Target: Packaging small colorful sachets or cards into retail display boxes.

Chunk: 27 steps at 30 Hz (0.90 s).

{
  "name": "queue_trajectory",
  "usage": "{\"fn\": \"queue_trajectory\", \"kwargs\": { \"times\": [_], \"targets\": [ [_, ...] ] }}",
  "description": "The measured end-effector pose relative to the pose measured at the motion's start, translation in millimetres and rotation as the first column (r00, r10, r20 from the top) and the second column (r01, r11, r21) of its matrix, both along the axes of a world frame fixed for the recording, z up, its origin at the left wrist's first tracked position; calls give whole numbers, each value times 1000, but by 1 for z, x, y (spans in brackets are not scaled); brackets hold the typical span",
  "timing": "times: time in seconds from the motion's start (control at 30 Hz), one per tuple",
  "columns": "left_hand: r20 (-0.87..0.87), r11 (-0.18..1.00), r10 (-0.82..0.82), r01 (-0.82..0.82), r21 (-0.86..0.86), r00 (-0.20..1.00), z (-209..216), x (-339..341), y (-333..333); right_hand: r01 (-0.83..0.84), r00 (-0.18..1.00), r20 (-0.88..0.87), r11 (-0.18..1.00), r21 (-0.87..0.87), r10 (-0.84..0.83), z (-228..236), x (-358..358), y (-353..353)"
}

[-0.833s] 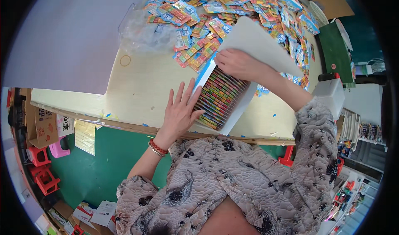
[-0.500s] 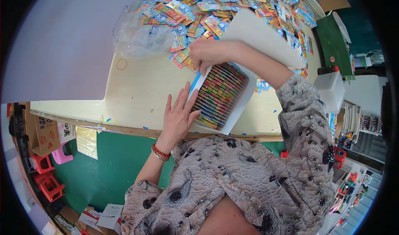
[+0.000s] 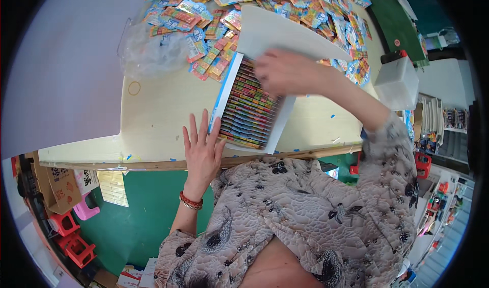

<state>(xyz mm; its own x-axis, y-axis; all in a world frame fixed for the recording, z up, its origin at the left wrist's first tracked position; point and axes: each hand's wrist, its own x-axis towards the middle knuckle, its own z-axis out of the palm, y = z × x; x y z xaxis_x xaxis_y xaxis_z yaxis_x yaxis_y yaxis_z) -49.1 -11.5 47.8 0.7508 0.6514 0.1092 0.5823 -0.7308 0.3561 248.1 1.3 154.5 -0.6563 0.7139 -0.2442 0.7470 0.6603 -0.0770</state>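
Observation:
A white box with a blue edge lies on the pale table, packed with rows of colourful small packets. Its white lid stands open behind it. My left hand rests flat on the table with fingers spread, its fingertips against the box's near left side. My right hand hovers blurred over the far end of the packed rows, palm down; nothing is visibly held in it. A heap of loose colourful packets covers the table beyond the box.
A crumpled clear plastic bag lies left of the heap. A white container sits at the table's right end, a green board behind it. Below the table edge are a cardboard box and red and pink stools.
My right hand has swept from the box's far left corner across to the right over the rows. My left hand has stayed against the box's side.

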Motion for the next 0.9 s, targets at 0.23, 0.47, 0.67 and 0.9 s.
{"fn": "queue_trajectory", "kwargs": {
  "times": [0.23, 0.47, 0.67, 0.9],
  "targets": [
    [530, 927, -62, 246, -285, 846, 32, 59, -47, 127, 879, -415, 955, -266, -233, -37, 29, -64],
    [410, 692, 217, 156, -704, 886, 17, 83, -62, 174, 897, -307, 892, -417, -319, -43, 23, -49],
    [412, 900, -6, 184, -394, 911, 9, 72, -64, 513, 822, -442, 803, 302, -359, -64, 5, -85],
    [254, 964, -128, 180, -196, 959, 11, 70, -65, 611, -491, -494, 120, -782, -718, -127, -69, -137]
  ]
}}
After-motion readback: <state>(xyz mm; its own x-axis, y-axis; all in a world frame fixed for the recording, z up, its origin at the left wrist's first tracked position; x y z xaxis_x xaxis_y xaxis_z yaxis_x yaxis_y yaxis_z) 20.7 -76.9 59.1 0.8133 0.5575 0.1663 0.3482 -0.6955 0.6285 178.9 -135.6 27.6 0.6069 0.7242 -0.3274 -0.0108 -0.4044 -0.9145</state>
